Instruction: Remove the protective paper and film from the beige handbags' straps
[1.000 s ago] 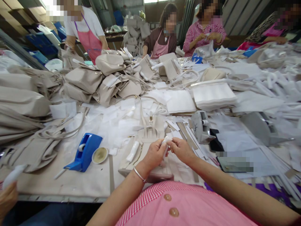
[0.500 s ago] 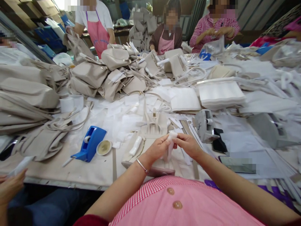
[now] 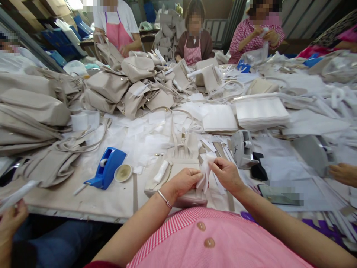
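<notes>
Between my two hands is a thin, crumpled piece of white wrapping sheet. My left hand pinches its lower part, and my right hand grips its upper right edge. Under my hands lies a beige handbag with a gold buckle and its strap stretched away from me. One part of the bag, at its left, is wrapped in white. My left forearm and hand hide some of the bag's front.
A blue tape dispenser and a small round dish are at left. Right of my hands stand a grey tape dispenser and a phone. Beige bags and white sheets are heaped beyond. Co-workers' hands show at both sides.
The white sheet, bunched between my fingertips before, is now spread taller. My hands have moved slightly apart. A co-worker's hand has come in at the right edge.
</notes>
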`<state>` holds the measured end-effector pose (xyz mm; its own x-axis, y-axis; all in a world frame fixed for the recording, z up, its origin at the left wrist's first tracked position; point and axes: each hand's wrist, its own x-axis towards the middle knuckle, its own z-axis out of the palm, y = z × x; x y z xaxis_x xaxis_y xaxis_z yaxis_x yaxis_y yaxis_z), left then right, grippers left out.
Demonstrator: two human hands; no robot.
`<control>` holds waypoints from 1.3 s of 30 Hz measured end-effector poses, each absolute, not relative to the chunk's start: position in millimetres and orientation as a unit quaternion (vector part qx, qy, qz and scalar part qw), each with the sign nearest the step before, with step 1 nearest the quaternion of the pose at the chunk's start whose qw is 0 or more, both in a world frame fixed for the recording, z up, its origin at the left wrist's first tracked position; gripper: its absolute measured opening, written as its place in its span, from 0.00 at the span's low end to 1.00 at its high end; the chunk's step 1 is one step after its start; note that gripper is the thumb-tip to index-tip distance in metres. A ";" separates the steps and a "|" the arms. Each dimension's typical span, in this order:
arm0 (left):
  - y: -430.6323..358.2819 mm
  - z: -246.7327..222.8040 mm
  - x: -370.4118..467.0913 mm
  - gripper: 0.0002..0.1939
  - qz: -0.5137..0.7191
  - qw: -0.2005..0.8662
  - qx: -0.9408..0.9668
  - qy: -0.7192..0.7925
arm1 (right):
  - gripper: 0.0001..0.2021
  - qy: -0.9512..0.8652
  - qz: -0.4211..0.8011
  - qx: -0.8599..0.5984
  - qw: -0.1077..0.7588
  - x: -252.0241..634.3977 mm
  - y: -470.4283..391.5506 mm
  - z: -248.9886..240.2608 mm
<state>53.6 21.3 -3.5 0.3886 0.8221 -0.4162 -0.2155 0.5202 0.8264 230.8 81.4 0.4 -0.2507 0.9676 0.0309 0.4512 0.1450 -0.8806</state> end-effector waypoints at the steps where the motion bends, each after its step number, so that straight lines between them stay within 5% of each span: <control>1: 20.7 -3.6 55.5 0.19 0.348 0.743 0.354 0.449 | 0.17 -0.677 0.400 -0.523 0.328 230.7 80.9 0.1; 10: 15.1 -8.3 59.5 0.16 0.390 0.689 0.383 0.477 | 0.17 -0.598 0.697 -0.325 0.225 247.1 79.7 -22.8; 18: 13.8 -5.2 62.1 0.11 0.359 0.487 0.558 0.567 | 0.13 -0.626 0.582 -0.436 0.283 232.5 69.1 -35.2; 26: 8.9 13.6 56.1 0.09 0.344 0.641 0.457 0.512 | 0.08 -0.659 0.529 -0.441 0.303 231.7 67.4 -27.6; 34: 6.0 2.5 64.8 0.17 0.286 0.420 0.561 0.653 | 0.15 -0.620 0.631 -0.405 0.231 235.7 79.1 -29.6; 39: 10.0 -1.4 64.3 0.17 0.262 0.403 0.566 0.669 | 0.20 -0.567 0.387 -0.632 0.360 319.3 144.9 -34.5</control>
<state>64.3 10.0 -1.4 -0.0341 0.9697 -0.2420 0.5471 0.2207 0.8074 319.3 144.9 -34.5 0.0578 0.9950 -0.0812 0.4370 -0.0983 -0.8941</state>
